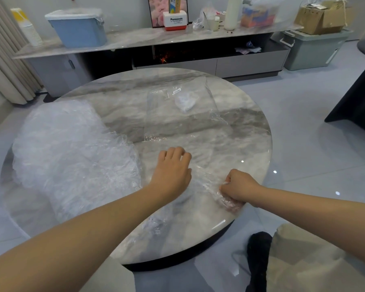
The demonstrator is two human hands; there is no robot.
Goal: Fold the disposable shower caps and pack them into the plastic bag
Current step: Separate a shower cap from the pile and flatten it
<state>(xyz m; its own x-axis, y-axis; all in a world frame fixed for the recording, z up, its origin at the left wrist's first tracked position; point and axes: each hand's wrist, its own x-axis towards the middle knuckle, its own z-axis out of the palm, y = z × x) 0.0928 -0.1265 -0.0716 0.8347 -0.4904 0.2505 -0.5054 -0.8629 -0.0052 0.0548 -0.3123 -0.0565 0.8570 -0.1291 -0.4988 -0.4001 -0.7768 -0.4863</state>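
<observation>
Shower cap (200, 182) lay spread at the near right of the round table (251, 127). Right hand (239, 187) pinched its gathered rim at the table edge, grip closed on film. Left hand (171, 169) pressed the cap flat, fingers only slightly bent. Film judged thin, light, limp, slippery on marble; best held by the elastic rim. Plastic bag (183, 110) lay far centre, one folded cap inside. Pile of caps (72, 157) filled the left side. Open room lay between cap and bag.
</observation>
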